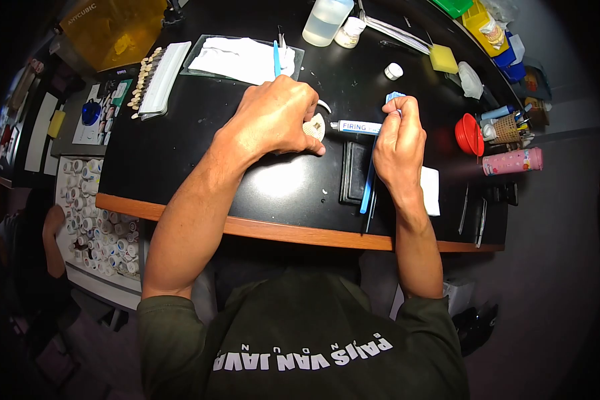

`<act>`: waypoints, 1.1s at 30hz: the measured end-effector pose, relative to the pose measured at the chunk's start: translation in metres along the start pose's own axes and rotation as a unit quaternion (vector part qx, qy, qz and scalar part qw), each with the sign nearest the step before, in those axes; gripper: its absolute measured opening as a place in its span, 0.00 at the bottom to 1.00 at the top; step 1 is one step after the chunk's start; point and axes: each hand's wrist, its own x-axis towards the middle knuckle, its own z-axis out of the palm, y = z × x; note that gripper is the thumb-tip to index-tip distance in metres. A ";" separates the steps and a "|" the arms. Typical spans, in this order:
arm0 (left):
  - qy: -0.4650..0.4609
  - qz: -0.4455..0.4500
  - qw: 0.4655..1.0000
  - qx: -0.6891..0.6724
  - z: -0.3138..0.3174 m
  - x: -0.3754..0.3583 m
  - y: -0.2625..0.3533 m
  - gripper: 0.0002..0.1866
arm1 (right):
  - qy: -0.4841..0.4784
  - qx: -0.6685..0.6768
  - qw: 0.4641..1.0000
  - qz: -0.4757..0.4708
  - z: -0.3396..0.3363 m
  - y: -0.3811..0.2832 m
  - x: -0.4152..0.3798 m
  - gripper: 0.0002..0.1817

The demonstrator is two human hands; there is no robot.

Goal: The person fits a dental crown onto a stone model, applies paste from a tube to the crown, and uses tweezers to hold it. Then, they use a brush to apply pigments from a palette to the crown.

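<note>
Honeycomb-textured disc (318,129), off-white, small dark squarish opening near its middle, partly covered by the fingers; located above the black bench (213,157), left of the tube. Left hand (273,117): thumb and fingers curled in, pinching the disc at its edge. Right hand (399,140): fingers closed around the far part of a white tube (359,127), metal nozzle directed at the disc, just beside it. Tube label: blue capitals "FIRING", then a further word, start "PA", rest faint and hidden by the hand. Crumpled light-blue piece (394,97) at the right fingertips; whether part of the tube, cannot tell. Other lettering: "ANYCUBIC" on the amber cover (110,33), upper left; "VAN JAVA" legible in white on the dark green shirt (300,333). Print on the pink bottle (513,161) too small to read.
</note>
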 end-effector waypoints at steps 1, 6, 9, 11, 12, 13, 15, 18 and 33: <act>-0.002 -0.004 1.000 0.005 -0.001 0.000 0.001 0.25 | -0.003 0.001 1.000 0.002 0.000 -0.001 0.000 0.07; 0.090 0.038 0.995 -0.024 0.005 -0.006 -0.003 0.26 | -0.006 0.001 1.000 -0.006 0.003 -0.002 -0.001 0.06; 0.013 0.009 0.999 -0.043 0.003 -0.001 -0.004 0.26 | -0.012 0.002 1.000 -0.016 0.004 -0.005 -0.001 0.06; 0.010 0.012 0.999 -0.037 0.003 0.000 -0.005 0.24 | -0.013 -0.005 1.000 -0.018 0.006 -0.006 -0.001 0.06; 0.007 0.014 0.999 -0.034 0.003 0.000 -0.005 0.23 | -0.013 -0.009 1.000 -0.018 0.007 -0.006 -0.001 0.06; 0.006 0.008 1.000 -0.029 0.002 0.000 -0.004 0.23 | -0.013 -0.010 1.000 -0.016 0.008 -0.007 0.000 0.06; 0.005 -0.002 1.000 -0.020 0.002 0.000 -0.001 0.23 | -0.012 -0.013 1.000 -0.011 0.009 -0.010 0.000 0.05; 0.010 -0.005 1.000 -0.013 0.004 0.001 -0.001 0.24 | -0.012 -0.012 1.000 -0.018 0.011 -0.007 0.000 0.05; 0.013 -0.006 1.000 -0.018 0.007 0.002 -0.003 0.26 | -0.018 -0.017 1.000 -0.009 0.012 -0.008 0.002 0.04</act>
